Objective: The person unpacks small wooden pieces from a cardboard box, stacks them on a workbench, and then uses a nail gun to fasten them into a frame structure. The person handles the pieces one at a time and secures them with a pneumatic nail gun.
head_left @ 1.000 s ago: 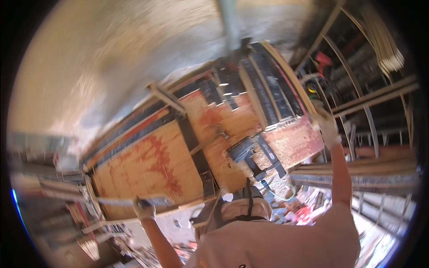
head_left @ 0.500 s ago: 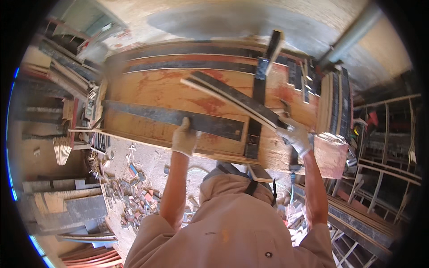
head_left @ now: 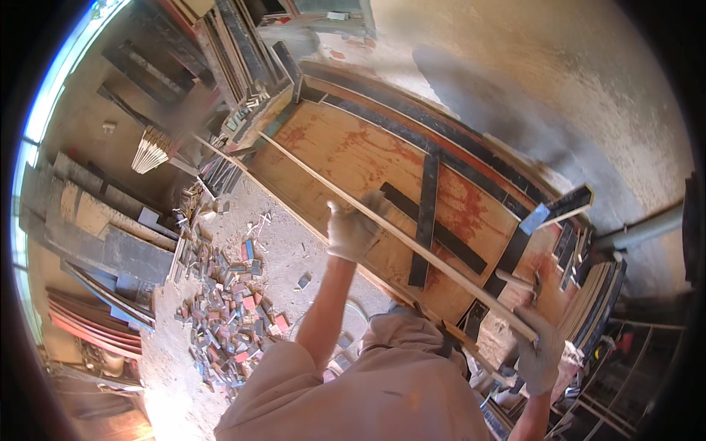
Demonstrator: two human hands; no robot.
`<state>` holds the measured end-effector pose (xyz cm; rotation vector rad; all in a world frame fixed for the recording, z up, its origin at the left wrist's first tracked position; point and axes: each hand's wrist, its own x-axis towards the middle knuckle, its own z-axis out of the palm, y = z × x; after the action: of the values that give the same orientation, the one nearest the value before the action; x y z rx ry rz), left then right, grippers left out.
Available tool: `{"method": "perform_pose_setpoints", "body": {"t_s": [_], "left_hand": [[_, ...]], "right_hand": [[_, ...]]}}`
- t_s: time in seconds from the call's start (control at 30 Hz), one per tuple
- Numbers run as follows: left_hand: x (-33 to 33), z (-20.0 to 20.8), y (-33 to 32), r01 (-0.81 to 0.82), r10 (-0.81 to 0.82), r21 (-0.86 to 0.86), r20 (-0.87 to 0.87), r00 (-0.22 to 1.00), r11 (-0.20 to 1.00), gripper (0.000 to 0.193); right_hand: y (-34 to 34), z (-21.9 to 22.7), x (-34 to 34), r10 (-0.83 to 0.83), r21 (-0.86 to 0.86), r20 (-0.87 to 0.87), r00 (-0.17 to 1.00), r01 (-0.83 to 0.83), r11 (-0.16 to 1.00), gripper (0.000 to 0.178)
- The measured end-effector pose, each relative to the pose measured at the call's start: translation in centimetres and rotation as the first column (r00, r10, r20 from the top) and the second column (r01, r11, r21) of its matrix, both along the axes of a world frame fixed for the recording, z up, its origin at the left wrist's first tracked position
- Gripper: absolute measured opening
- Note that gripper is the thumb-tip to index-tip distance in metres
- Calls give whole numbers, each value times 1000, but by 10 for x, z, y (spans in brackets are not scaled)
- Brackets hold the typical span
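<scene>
A long, narrow wooden strip (head_left: 448,259), turned edge-up, runs slantwise over the workbench (head_left: 312,158). My gloved right hand (head_left: 540,354) is closed around its near right end. Further along, my gloved left hand (head_left: 354,231) grips the same strip around its middle; its fingers are partly hidden behind the wood. Beneath it, two dark strips lie crossed on the orange-brown bench top: one short dark strip (head_left: 461,248) and one more upright dark strip (head_left: 424,220).
Long dark strips (head_left: 412,125) line the bench's far side by the wall. A blue-wrapped piece (head_left: 535,219) sits near its right end. Stacked boards (head_left: 592,301) stand at the right. Small wood offcuts (head_left: 235,316) are heaped on the floor at left, near leaning panels (head_left: 110,228).
My view has turned. The dark strips my right hand held now lie on the bench. The flat strip under my left hand is lifted on edge, with my right hand on its end.
</scene>
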<state>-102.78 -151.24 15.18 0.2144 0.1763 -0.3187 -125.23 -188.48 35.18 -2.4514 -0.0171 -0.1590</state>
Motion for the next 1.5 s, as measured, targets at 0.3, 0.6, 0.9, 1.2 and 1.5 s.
{"method": "perform_pose_setpoints", "body": {"t_s": [0.3,0.6,0.9,1.2,1.5], "left_hand": [[63,25,-62,-225,220,208,49,974,952,34],[171,124,-164,-146,68,585,153,986,798,17],[215,120,-199,-144,60,718,141,988,681,18],[212,133,-202,-63,46,63,247,968,996,40],[215,141,-193,185,14,-351,495,869,918,71]], "right_hand": [[-88,-52,-18,-425,427,22,905,376,822,34],[-190,-98,68,-497,339,320,806,392,855,33],[-234,-90,111,-553,261,136,822,509,820,24],[-191,-44,112,-583,838,138,801,219,499,43],[-208,-60,82,-427,761,370,825,-6,648,28]]}}
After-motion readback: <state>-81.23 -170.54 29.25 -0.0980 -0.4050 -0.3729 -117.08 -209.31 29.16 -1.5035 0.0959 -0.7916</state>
